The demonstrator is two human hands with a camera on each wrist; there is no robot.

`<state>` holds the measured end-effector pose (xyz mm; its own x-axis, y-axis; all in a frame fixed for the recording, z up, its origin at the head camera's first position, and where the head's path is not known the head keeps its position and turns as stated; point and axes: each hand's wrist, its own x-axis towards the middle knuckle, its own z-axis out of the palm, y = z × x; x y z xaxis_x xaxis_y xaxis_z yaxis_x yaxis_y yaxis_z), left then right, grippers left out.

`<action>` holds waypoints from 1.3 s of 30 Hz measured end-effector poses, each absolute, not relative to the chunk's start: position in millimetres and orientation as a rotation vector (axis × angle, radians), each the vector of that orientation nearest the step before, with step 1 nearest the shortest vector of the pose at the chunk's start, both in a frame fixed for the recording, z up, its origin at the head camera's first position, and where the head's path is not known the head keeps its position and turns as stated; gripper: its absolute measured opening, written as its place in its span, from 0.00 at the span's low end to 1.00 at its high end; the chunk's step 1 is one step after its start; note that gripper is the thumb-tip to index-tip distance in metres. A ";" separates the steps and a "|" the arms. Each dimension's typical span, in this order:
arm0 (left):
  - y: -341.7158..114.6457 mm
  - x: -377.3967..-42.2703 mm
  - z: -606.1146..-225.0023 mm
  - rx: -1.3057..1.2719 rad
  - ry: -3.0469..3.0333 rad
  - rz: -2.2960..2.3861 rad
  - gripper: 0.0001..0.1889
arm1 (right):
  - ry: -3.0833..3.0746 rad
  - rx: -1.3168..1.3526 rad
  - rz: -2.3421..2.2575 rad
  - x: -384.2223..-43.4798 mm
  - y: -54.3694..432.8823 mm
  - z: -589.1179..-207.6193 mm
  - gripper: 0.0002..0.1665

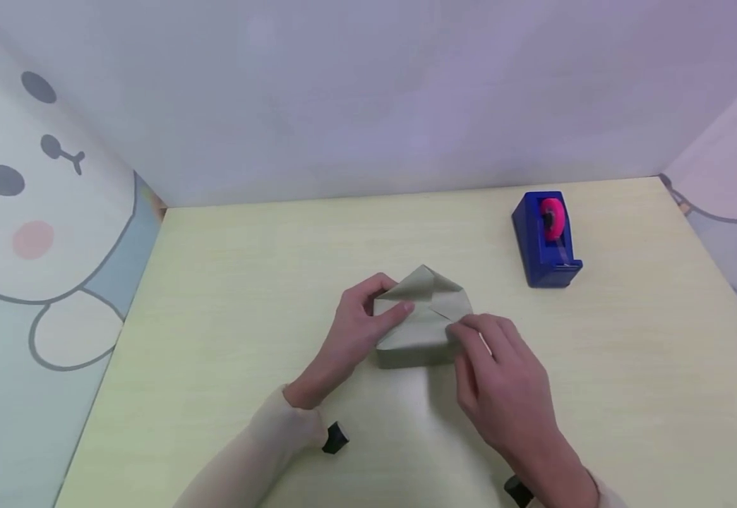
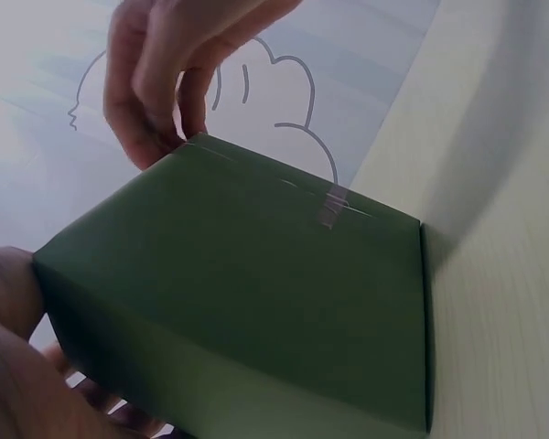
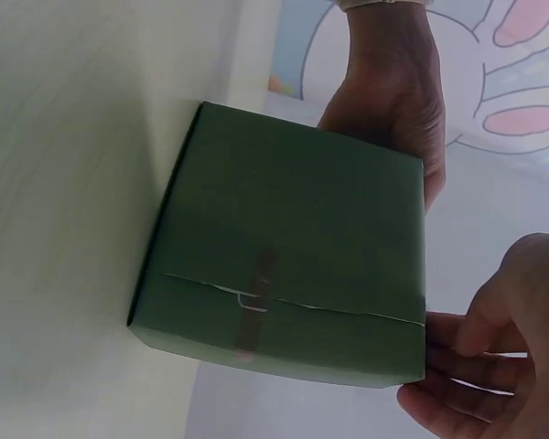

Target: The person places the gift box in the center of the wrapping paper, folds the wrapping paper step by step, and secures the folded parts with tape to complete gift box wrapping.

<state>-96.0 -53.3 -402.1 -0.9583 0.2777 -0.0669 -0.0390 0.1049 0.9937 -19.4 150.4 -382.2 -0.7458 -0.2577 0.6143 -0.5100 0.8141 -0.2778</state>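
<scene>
A box wrapped in green paper (image 1: 416,337) stands upright on the table in the head view, its paper folded to a pointed flap (image 1: 421,285) at the top. My left hand (image 1: 361,316) grips its left side, thumb over the upper face and fingers behind. At the right upper corner my right hand (image 1: 505,377) pinches the paper edge with thumb and fingertips. A seam runs along one side in both wrist views, crossed by a strip of clear tape (image 2: 332,208). The left wrist view shows the right fingertips on the corner.
A blue tape dispenser (image 1: 538,250) with a pink roll (image 1: 553,217) stands at the back right of the pale wooden table (image 1: 248,268). Printed curtains or sheets (image 1: 375,99) hang around the table's back and sides.
</scene>
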 end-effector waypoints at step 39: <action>-51.3 -93.3 -402.1 0.288 2.277 1.904 0.12 | -2.496 0.708 1.605 -90.8 170.8 -383.7 0.21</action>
<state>-93.3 -51.3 -402.1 -0.9686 0.2485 0.0011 0.0451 0.1714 0.9842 -90.8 170.8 -383.7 -0.8884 -0.3310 0.3180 -0.4267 0.3403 -0.8379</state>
